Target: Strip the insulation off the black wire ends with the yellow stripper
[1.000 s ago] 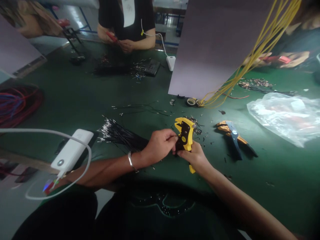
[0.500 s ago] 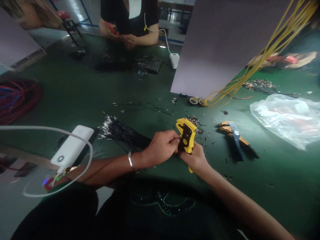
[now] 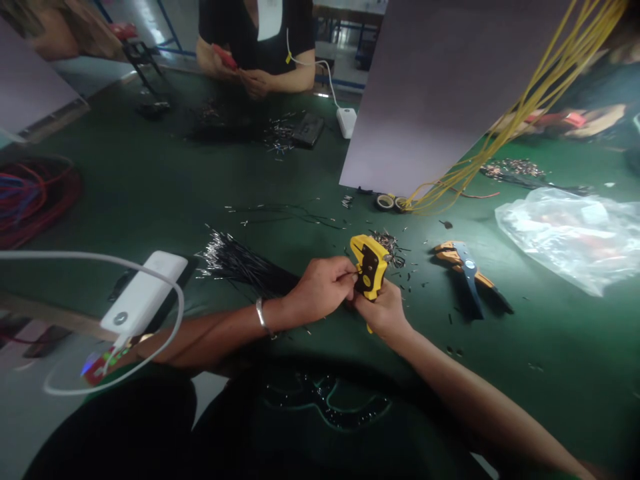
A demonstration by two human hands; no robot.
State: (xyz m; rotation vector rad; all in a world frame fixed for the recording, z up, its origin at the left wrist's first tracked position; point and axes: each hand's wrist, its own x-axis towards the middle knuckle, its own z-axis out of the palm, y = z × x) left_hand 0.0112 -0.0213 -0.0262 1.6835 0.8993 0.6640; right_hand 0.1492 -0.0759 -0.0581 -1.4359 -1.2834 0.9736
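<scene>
In my right hand (image 3: 387, 310) is a yellow and black wire stripper (image 3: 369, 267), its handles gripped and its head pointing up and away from me. My left hand (image 3: 325, 287) is closed in a pinch at the tool's left side, on what looks like the end of a thin black wire; most of that wire is hidden by the fingers. Beyond my left forearm lies a bundle of black wires (image 3: 245, 263) with bright tips at the far end. Small dark and coppery scraps (image 3: 395, 252) are heaped just behind the stripper.
Orange and blue pliers (image 3: 467, 270) lie to the right, near a clear plastic bag (image 3: 575, 233). A white power bank (image 3: 145, 290) with a cable is at left. Tape rolls (image 3: 385, 201) and yellow wires (image 3: 480, 167) are by the grey panel (image 3: 415, 100). A co-worker (image 3: 257, 60) sits opposite.
Both hands and the stripper have shifted very slightly left, and the tool's head has tilted a little. My right hand still grips the stripper; the left still pinches beside it.
</scene>
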